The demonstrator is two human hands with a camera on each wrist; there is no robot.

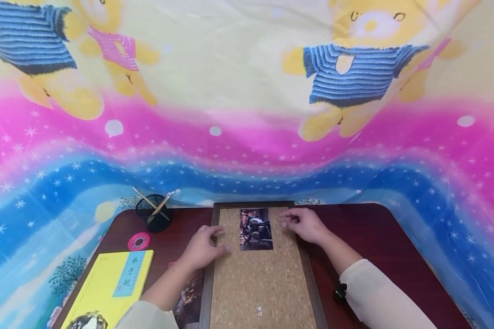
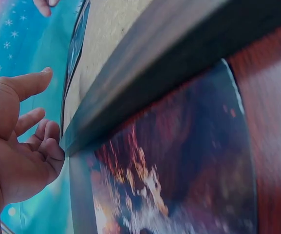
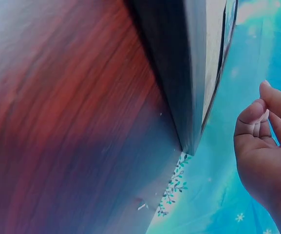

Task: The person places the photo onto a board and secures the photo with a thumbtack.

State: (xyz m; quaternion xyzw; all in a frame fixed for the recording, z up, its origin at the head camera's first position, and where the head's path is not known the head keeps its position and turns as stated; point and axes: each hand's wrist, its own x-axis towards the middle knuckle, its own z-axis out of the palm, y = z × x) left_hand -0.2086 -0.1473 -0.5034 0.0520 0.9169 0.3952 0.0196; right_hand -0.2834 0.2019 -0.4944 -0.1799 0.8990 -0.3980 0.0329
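Observation:
A motorcycle photo (image 1: 256, 229) lies on the upper part of a cork board (image 1: 263, 278) with a dark wooden frame. Left of the photo, my left hand (image 1: 203, 246) hovers at the board's left edge, its thumb and fingers apart. In the left wrist view that left hand (image 2: 23, 131) has loosely bent fingers and holds nothing. My right hand (image 1: 308, 225) is over the board's right edge, beside the photo but apart from it. The right wrist view shows the right hand (image 3: 267, 146) with loosely curled fingers, thumb close to the forefinger, nothing visible between them.
Several small white bits (image 1: 260, 311) sit low on the cork. Another dark glossy picture (image 2: 179, 170) lies left of the frame. Further left are a yellow book (image 1: 103, 283), a pink tape roll (image 1: 138, 241) and a black mesh pen cup (image 1: 158, 219). A patterned curtain (image 1: 238, 151) hangs behind.

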